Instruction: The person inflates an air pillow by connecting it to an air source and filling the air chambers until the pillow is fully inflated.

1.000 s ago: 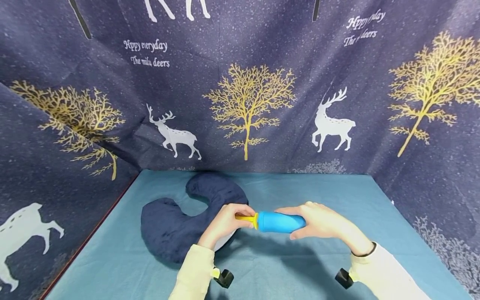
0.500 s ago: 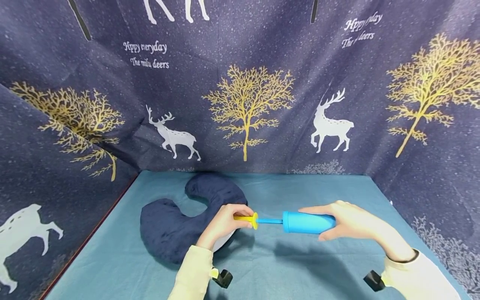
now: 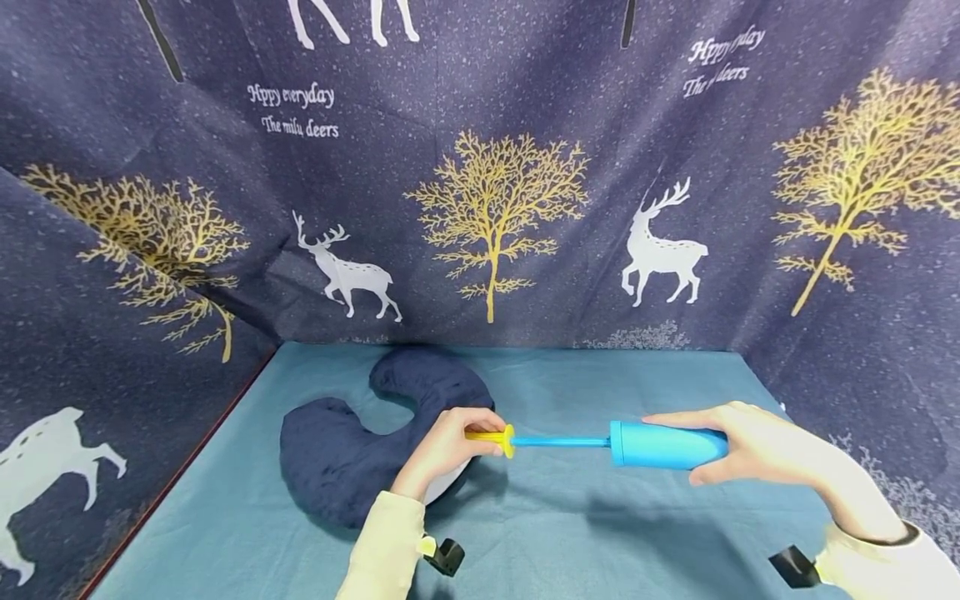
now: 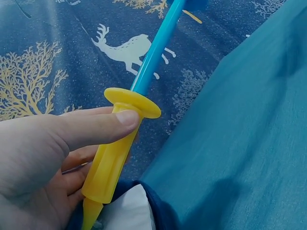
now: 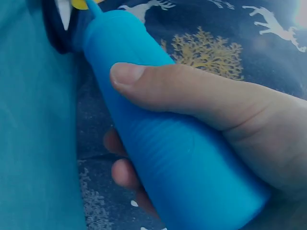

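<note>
A hand air pump (image 3: 667, 445) is held level above the table, its thin blue rod (image 3: 562, 442) drawn out of the blue barrel. My left hand (image 3: 448, 446) grips the yellow end (image 4: 108, 167) below its round flange, thumb against the flange's underside in the left wrist view. The yellow end tapers to a nozzle (image 4: 90, 213). Around the barrel (image 5: 172, 158) curl the thumb and fingers of my right hand (image 3: 772, 446). Behind and left of my left hand lies a navy U-shaped neck pillow (image 3: 337, 458), a small white patch (image 3: 444, 483) showing at its side.
A teal cloth (image 3: 555, 542) covers the table. Dark blue curtains (image 3: 540, 225) printed with deer and trees enclose its back and sides. Black camera mounts (image 3: 447, 557) sit at both wrists.
My right hand has moved right with the barrel, pulling the rod out to a longer length. My left hand stays nearly in place on the yellow end. The pillow has not moved.
</note>
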